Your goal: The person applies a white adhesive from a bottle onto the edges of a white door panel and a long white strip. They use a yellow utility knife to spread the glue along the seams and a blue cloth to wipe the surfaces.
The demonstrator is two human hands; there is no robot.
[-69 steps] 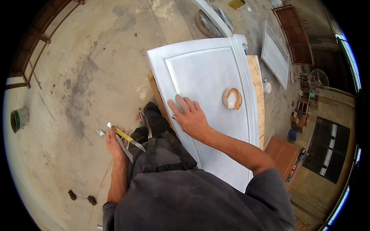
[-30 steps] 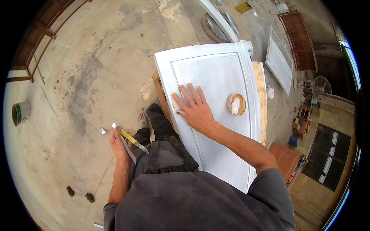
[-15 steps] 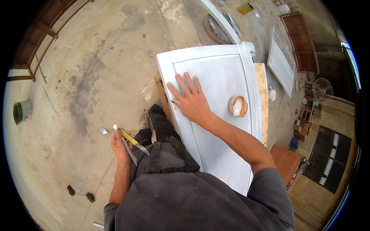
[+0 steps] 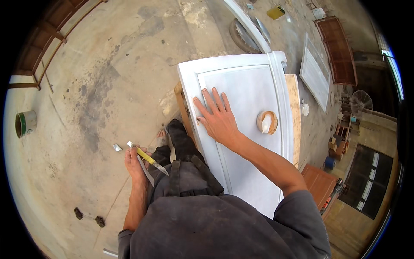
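My right hand [image 4: 219, 123] lies flat with its fingers spread on a white panel door [image 4: 258, 168], near the left edge of its recessed panel. To its right, a small brown round dish [image 4: 273, 128] holding a white paste [image 4: 267, 123] rests on the door. Away from the door, over the floor at my left side, my left hand [image 4: 137, 164] is closed round a yellow-handled knife [image 4: 147, 156] with a pointed metal blade. A thin grey flat strip [image 4: 145, 172] sticks out beside it from the same grip; its kind I cannot make out.
Wood supports [image 4: 183, 110] show beneath the door. A curved white frame piece [image 4: 248, 23] and a tyre [image 4: 241, 36] lie beyond it. A white louvred panel [image 4: 315, 71] and a fan [image 4: 361, 101] stand right; an open can [image 4: 26, 123] stands far left.
My right hand has slid a little toward me and to the right on the door. My left hand keeps its hold on the knife. The whole view has shifted slightly.
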